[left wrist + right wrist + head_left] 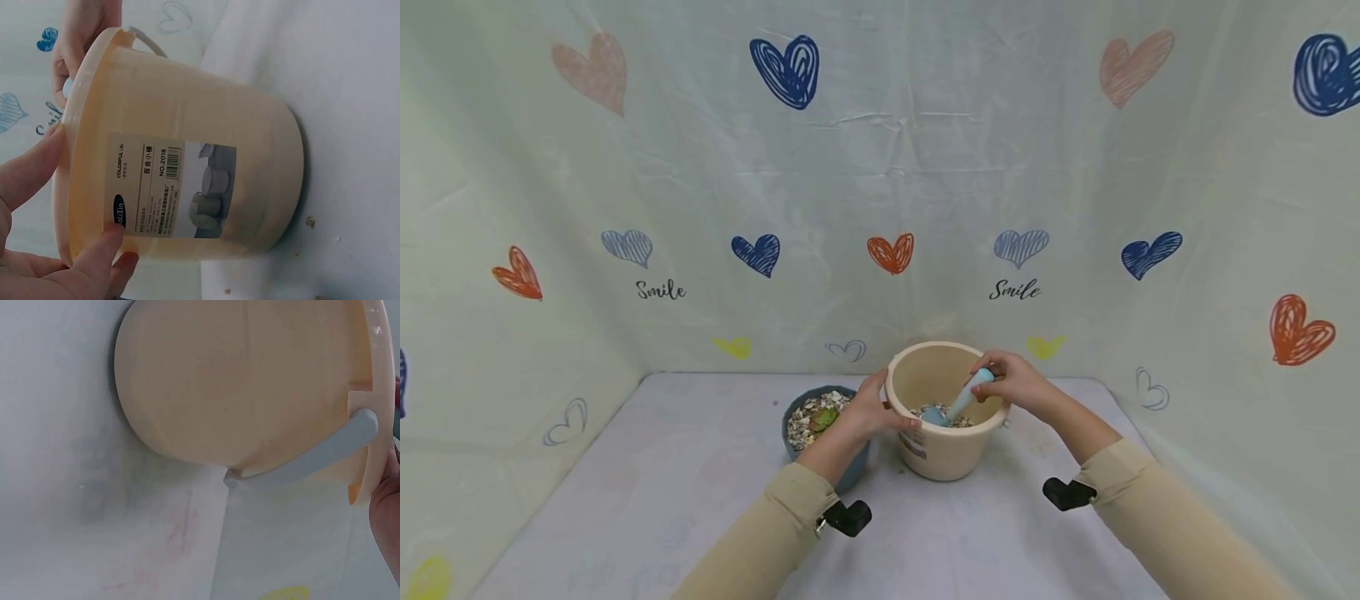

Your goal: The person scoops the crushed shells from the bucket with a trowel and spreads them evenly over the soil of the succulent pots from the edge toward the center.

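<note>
A cream plastic bucket (951, 457) stands on the table, with small mixed pebbles (961, 422) in the bottom. My left hand (868, 412) grips its left rim; the left wrist view has the thumb on the rim and fingertips against the printed label (169, 187). Inside the bucket is a light blue scoop (972, 392), its handle slanting up to the right and its blade down at the pebbles. My right hand (1017, 383) holds that handle from above, over the right rim. In the right wrist view, only part of the right hand (387, 519) shows beside the rim.
Left of the bucket, partly behind my left hand and forearm, stands a blue pot (856, 473) holding pebbles and a green succulent (823, 418). A grey carrying handle (306, 453) hangs down the bucket's right side. A few crumbs (310, 222) lie on the pale tablecloth (685, 483).
</note>
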`<state>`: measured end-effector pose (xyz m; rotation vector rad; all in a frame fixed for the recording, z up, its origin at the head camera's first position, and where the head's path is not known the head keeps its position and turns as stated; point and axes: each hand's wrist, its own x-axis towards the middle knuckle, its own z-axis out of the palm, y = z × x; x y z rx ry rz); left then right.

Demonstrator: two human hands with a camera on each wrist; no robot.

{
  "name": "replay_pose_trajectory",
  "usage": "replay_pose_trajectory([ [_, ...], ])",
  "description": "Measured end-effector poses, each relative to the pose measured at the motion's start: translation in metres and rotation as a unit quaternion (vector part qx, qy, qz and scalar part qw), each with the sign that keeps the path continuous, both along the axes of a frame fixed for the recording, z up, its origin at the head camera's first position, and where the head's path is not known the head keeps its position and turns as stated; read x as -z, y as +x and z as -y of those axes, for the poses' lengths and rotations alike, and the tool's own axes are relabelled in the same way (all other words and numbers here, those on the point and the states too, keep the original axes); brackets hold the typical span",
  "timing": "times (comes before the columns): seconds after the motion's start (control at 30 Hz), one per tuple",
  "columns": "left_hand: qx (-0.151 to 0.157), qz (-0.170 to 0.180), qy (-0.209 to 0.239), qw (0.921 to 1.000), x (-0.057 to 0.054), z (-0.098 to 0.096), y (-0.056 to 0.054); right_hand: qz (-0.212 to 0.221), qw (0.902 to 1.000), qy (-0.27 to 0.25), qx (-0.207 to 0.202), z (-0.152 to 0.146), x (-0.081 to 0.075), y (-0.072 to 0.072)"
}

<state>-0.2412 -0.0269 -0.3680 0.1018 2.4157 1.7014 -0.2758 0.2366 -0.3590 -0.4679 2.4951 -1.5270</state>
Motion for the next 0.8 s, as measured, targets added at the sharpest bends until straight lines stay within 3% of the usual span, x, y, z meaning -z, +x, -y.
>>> replay_pose_trajectory([
  [0.8,0.007,-0.009,0.017,0.9998,0.004,0.0,0.001,-0.012,0.9907,-0.097,0.095,0.002,0.008,0.011],
])
